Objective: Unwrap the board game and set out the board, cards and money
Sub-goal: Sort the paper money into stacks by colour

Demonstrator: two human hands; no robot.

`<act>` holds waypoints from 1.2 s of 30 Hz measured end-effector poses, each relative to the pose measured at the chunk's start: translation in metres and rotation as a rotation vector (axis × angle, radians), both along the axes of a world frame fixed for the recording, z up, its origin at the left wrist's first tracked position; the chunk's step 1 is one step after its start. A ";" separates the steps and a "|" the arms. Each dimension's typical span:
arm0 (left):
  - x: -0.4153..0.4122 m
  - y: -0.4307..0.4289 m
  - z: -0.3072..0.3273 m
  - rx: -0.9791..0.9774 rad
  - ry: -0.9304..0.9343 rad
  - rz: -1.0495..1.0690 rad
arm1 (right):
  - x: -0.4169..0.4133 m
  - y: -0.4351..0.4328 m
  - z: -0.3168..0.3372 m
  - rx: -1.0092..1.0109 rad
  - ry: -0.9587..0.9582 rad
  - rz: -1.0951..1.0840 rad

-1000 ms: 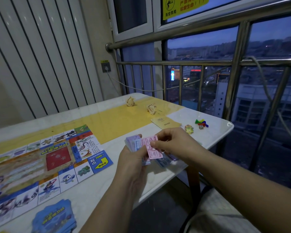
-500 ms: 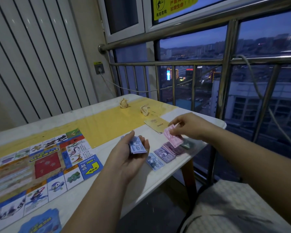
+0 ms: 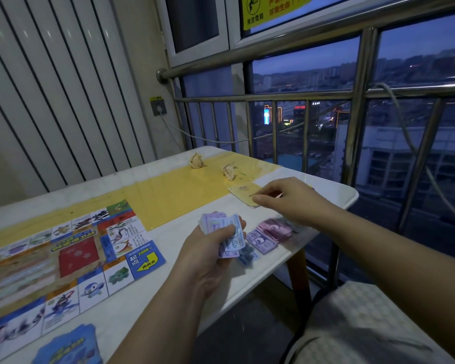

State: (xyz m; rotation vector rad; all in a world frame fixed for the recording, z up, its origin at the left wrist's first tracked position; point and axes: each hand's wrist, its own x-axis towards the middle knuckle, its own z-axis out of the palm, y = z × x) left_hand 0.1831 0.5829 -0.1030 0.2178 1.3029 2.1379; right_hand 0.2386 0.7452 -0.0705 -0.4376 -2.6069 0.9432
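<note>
The game board (image 3: 63,258) lies flat on the left part of the white table (image 3: 334,185). A blue card deck (image 3: 69,345) sits at the near edge, partly cut off by the frame. My left hand (image 3: 208,256) grips a fanned stack of play money (image 3: 225,229) above the table. Three small piles of notes lie in a row near the right edge: pink (image 3: 276,228), purple (image 3: 260,240) and blue (image 3: 247,254). My right hand (image 3: 292,200) hovers just above the pink pile, fingers loosely curled, with nothing visible in it.
A yellow card (image 3: 243,191) lies under my right fingertips. Two crumpled wrappers (image 3: 196,161) (image 3: 229,170) sit at the far end on a yellow table strip. A metal railing (image 3: 352,101) runs close behind the table. A padded seat (image 3: 352,324) is at lower right.
My right hand took a pink note from the stack, carried it right and laid it on the pink pile, then lifted away empty. My left hand kept hold of the stack.
</note>
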 end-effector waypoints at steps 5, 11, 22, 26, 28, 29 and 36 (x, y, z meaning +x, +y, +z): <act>0.009 0.000 0.003 -0.078 0.099 0.031 | 0.000 -0.033 0.004 -0.214 -0.072 0.203; 0.009 -0.014 0.010 0.066 -0.241 0.016 | -0.007 -0.033 0.004 -0.239 0.005 0.143; -0.004 -0.037 -0.004 0.067 -0.242 0.105 | -0.013 -0.039 -0.011 0.070 0.044 0.092; 0.008 -0.031 0.000 0.077 -0.136 0.109 | -0.008 -0.052 -0.010 -0.181 -0.031 0.229; 0.012 -0.027 0.001 0.089 -0.112 0.102 | -0.006 -0.055 -0.011 -0.202 -0.058 0.243; 0.013 -0.026 0.002 0.099 -0.120 0.097 | -0.005 -0.054 -0.011 -0.215 -0.050 0.236; 0.008 -0.029 0.005 0.151 -0.214 0.065 | -0.005 -0.052 -0.007 -0.226 0.011 0.169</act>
